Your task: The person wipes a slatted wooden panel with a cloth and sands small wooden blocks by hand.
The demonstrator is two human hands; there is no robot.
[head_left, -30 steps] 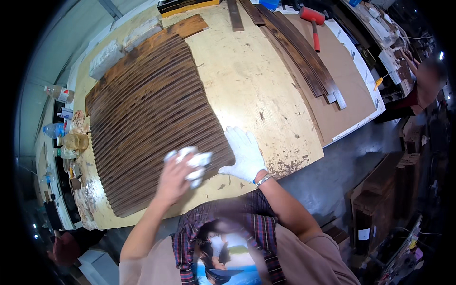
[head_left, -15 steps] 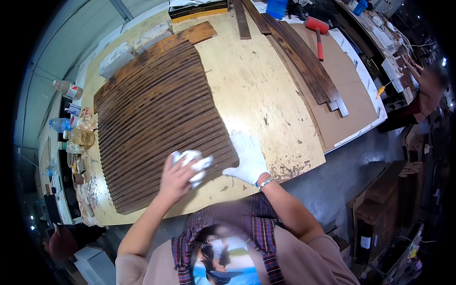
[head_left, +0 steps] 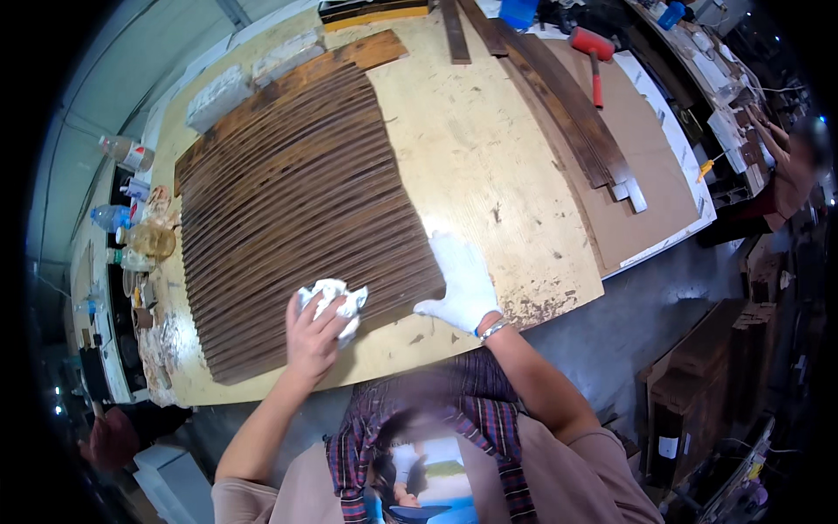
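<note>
A wide row of dark brown wooden strips (head_left: 288, 210) lies side by side on the plywood table (head_left: 471, 148). Bare, my left hand (head_left: 314, 336) grips a crumpled white cloth (head_left: 342, 306) against the strips near their front edge. My right hand (head_left: 461, 284) wears a white glove. Its fingers lie flat with the thumb spread, along the right ends of the strips at the front corner.
Two white wrapped blocks (head_left: 218, 98) rest on a brown board behind the strips. Loose dark planks (head_left: 559, 105) and a red mallet (head_left: 594, 48) lie at the right. Bottles (head_left: 148, 242) stand off the left edge. A co-worker (head_left: 790, 170) is at the far right.
My left hand has slid a little to the left with the cloth over the strips. My right hand stays at the strip ends. The view has shifted slightly.
</note>
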